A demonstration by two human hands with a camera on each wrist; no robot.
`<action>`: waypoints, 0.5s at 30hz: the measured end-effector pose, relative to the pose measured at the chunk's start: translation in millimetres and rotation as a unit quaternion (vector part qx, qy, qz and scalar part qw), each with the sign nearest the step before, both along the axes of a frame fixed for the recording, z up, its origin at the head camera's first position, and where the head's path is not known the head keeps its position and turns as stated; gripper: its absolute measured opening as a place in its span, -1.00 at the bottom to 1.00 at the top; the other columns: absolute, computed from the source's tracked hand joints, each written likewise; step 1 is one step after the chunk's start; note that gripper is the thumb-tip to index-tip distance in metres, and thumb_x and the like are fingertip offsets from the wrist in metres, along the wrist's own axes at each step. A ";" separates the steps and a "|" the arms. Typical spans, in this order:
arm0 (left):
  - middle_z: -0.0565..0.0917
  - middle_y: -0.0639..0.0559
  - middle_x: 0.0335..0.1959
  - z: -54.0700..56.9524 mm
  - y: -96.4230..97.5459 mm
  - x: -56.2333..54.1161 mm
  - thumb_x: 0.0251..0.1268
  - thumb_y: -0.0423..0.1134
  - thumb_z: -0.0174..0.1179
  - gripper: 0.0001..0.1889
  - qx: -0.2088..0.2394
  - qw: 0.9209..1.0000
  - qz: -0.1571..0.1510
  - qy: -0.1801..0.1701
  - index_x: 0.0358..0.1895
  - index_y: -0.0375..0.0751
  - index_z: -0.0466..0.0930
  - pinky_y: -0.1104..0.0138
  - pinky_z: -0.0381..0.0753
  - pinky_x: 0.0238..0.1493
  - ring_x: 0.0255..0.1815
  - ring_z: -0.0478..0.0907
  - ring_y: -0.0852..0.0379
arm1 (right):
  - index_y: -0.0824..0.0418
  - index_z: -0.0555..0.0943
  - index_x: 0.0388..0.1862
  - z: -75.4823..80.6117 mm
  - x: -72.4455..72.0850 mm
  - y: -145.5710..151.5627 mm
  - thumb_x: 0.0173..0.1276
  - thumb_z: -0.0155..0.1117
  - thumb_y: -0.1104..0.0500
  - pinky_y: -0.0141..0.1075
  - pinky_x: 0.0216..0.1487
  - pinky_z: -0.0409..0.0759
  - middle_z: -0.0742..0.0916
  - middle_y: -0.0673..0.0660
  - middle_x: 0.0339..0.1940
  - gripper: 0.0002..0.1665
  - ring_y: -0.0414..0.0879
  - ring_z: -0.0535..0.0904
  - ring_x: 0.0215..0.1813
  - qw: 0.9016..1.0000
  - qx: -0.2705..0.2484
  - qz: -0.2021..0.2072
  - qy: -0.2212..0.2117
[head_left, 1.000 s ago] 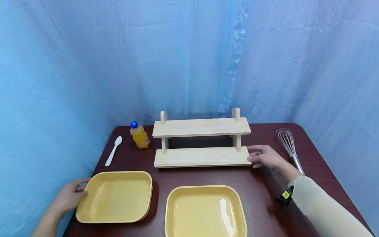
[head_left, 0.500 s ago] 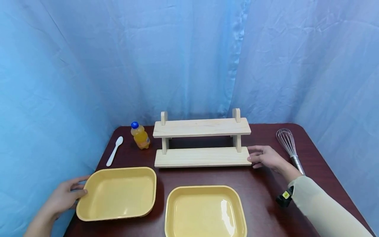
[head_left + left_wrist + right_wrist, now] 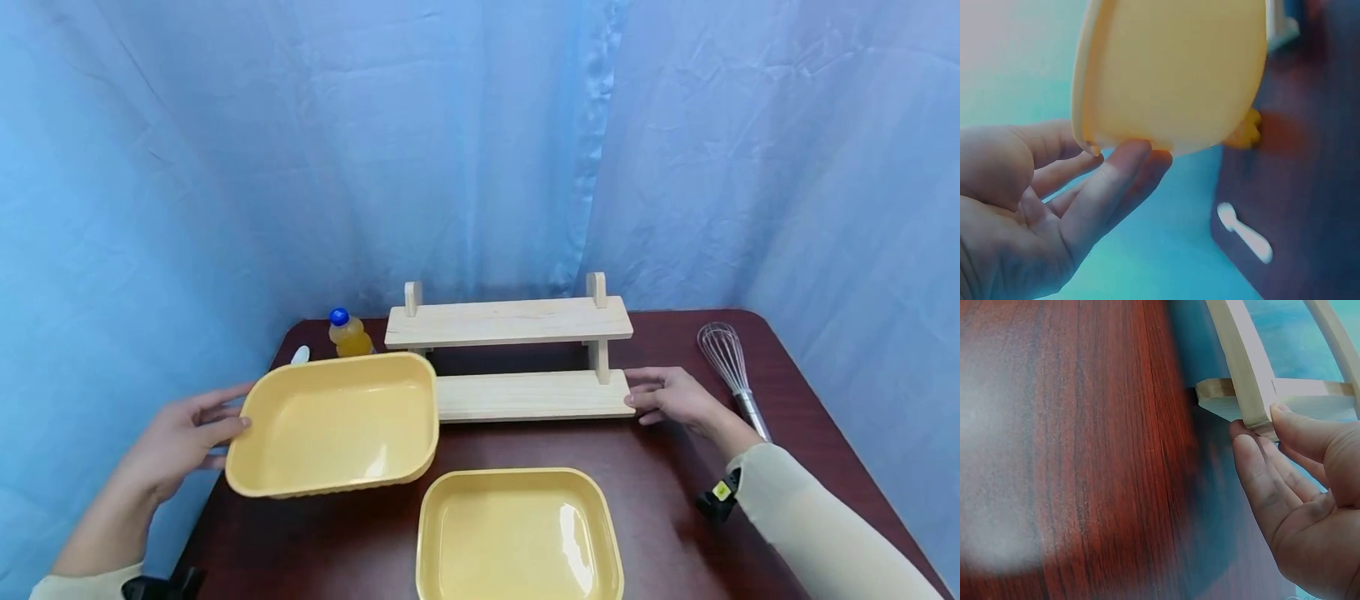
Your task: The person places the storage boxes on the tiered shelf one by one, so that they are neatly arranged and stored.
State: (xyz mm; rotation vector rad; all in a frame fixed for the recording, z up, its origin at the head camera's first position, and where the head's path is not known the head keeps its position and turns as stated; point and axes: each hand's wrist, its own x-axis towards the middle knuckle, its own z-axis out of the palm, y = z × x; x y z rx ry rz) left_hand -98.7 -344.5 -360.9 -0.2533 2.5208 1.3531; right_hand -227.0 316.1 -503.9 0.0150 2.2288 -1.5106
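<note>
In the head view my left hand [image 3: 180, 437] pinches the left end of a yellow plastic tray [image 3: 337, 425], raised above the table and tipped a little. The left wrist view shows the thumb on one face of that tray [image 3: 1172, 75] and fingers on the other. At right, my right hand [image 3: 675, 400] grips the right end of the lower board of a two-tier wooden shelf [image 3: 525, 396]. In the right wrist view the thumb lies on top of the board [image 3: 1244, 369] and the fingers lie beneath. The raised tray hides the shelf's lower left corner.
A second yellow tray [image 3: 517, 533] sits at the table's front middle. Behind the raised tray stand an orange juice bottle [image 3: 350, 335] with a blue cap and a white spoon [image 3: 300, 355], both partly covered. A whisk [image 3: 731, 367] lies at the right. Blue curtains [image 3: 480, 150] enclose the table.
My left hand has lifted the yellow tray off the table and carried it forward and to the right, now overlapping the shelf's lower left end. The right hand stays on the shelf.
</note>
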 end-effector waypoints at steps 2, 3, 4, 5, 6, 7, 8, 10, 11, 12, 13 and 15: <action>0.46 -0.50 0.38 8.4 13.0 -12.4 0.57 -0.12 0.15 -0.28 0.012 1.000 -0.008 0.013 0.65 -0.23 0.07 0.15 0.82 -0.19 -0.12 0.78 0.16 | 0.37 0.26 0.58 0.7 0.9 0.0 0.45 0.36 0.20 -0.07 -0.11 0.80 0.62 0.50 0.27 -0.17 -0.04 0.75 -0.06 1.000 0.001 0.001 0.000; 0.46 -0.49 0.38 13.0 20.1 -19.5 0.57 -0.12 0.16 -0.28 0.016 1.000 -0.011 0.018 0.65 -0.20 0.08 0.14 0.82 -0.18 -0.12 0.78 0.15 | 0.38 0.25 0.59 1.1 1.5 0.3 0.46 0.36 0.20 -0.07 -0.11 0.80 0.62 0.51 0.27 -0.17 -0.04 0.75 -0.07 1.000 0.002 0.003 0.001; 0.48 -0.48 0.37 17.5 28.0 -27.2 0.56 -0.12 0.16 -0.28 0.019 0.999 -0.014 0.022 0.65 -0.18 0.09 0.15 0.82 -0.18 -0.12 0.78 0.14 | 0.38 0.25 0.58 1.4 1.9 0.7 0.46 0.35 0.20 -0.07 -0.11 0.80 0.62 0.51 0.27 -0.18 -0.04 0.75 -0.08 1.000 0.003 0.000 0.000; 0.49 -0.46 0.37 21.8 35.9 -35.5 0.56 -0.12 0.17 -0.28 0.024 0.999 -0.016 0.026 0.65 -0.17 0.10 0.15 0.82 -0.18 -0.12 0.78 0.14 | 0.38 0.25 0.58 1.8 2.4 1.1 0.46 0.35 0.21 -0.07 -0.11 0.80 0.62 0.51 0.26 -0.19 -0.05 0.75 -0.08 1.000 0.003 -0.002 -0.001; 0.50 -0.44 0.36 26.0 43.8 -44.3 0.55 -0.12 0.18 -0.28 0.030 0.999 -0.017 0.028 0.65 -0.14 0.11 0.16 0.82 -0.17 -0.12 0.78 0.15 | 0.38 0.25 0.58 2.1 2.9 1.8 0.46 0.34 0.22 -0.07 -0.11 0.80 0.62 0.51 0.26 -0.19 -0.04 0.75 -0.09 1.000 0.002 -0.003 -0.001; 0.51 -0.43 0.36 29.5 52.0 -53.4 0.54 -0.14 0.18 -0.29 0.036 0.999 -0.019 0.033 0.64 -0.13 0.13 0.17 0.82 -0.17 -0.13 0.77 0.17 | 0.38 0.25 0.58 2.2 3.2 2.6 0.47 0.34 0.22 -0.07 -0.11 0.80 0.62 0.51 0.27 -0.19 -0.04 0.75 -0.09 1.000 0.001 -0.004 -0.002; 0.52 -0.41 0.35 32.8 60.2 -63.0 0.53 -0.15 0.19 -0.30 0.043 0.998 -0.020 0.037 0.64 -0.12 0.15 0.17 0.82 -0.17 -0.14 0.77 0.19 | 0.39 0.25 0.59 2.1 3.5 3.3 0.47 0.33 0.22 -0.07 -0.12 0.80 0.62 0.51 0.27 -0.19 -0.04 0.74 -0.09 1.000 0.002 -0.003 -0.001; 0.54 -0.38 0.34 38.3 76.6 -81.8 0.52 -0.19 0.19 -0.31 0.060 0.997 -0.023 0.044 0.62 -0.10 0.18 0.19 0.82 -0.18 -0.16 0.76 0.21 | 0.37 0.26 0.58 1.3 3.7 4.3 0.47 0.33 0.23 -0.07 -0.12 0.81 0.62 0.51 0.27 -0.21 -0.03 0.75 -0.08 1.000 0.003 -0.007 -0.002; 0.55 -0.37 0.33 40.7 85.0 -90.9 0.50 -0.22 0.20 -0.32 0.068 0.996 -0.022 0.045 0.62 -0.09 0.20 0.19 0.82 -0.17 -0.16 0.76 0.22 | 0.37 0.26 0.58 1.1 4.0 4.6 0.47 0.33 0.23 -0.07 -0.12 0.81 0.62 0.51 0.27 -0.21 -0.03 0.75 -0.08 1.000 0.003 -0.008 -0.002; 0.57 -0.36 0.32 42.8 93.4 -99.5 0.49 -0.24 0.20 -0.32 0.074 0.996 -0.022 0.045 0.61 -0.08 0.22 0.19 0.81 -0.17 -0.17 0.77 0.21 | 0.37 0.27 0.58 0.8 4.2 5.0 0.47 0.33 0.23 -0.06 -0.12 0.81 0.63 0.50 0.27 -0.21 -0.02 0.75 -0.07 1.000 0.004 -0.008 -0.003; 0.57 -0.35 0.31 44.5 102.0 -107.6 0.49 -0.25 0.21 -0.32 0.080 0.996 -0.023 0.045 0.61 -0.07 0.22 0.20 0.81 -0.18 -0.18 0.77 0.19 | 0.36 0.27 0.58 0.4 4.4 5.3 0.46 0.34 0.22 -0.06 -0.13 0.81 0.63 0.50 0.26 -0.21 -0.02 0.75 -0.07 1.000 0.006 -0.008 -0.003; 0.60 -0.31 0.30 47.8 118.5 -122.0 0.48 -0.26 0.22 -0.32 0.087 0.995 -0.019 0.039 0.61 -0.03 0.24 0.20 0.81 -0.17 -0.19 0.79 0.13 | 0.36 0.27 0.58 0.5 5.0 5.6 0.46 0.35 0.20 -0.05 -0.13 0.81 0.63 0.49 0.26 -0.19 -0.02 0.75 -0.05 1.000 0.012 -0.003 -0.001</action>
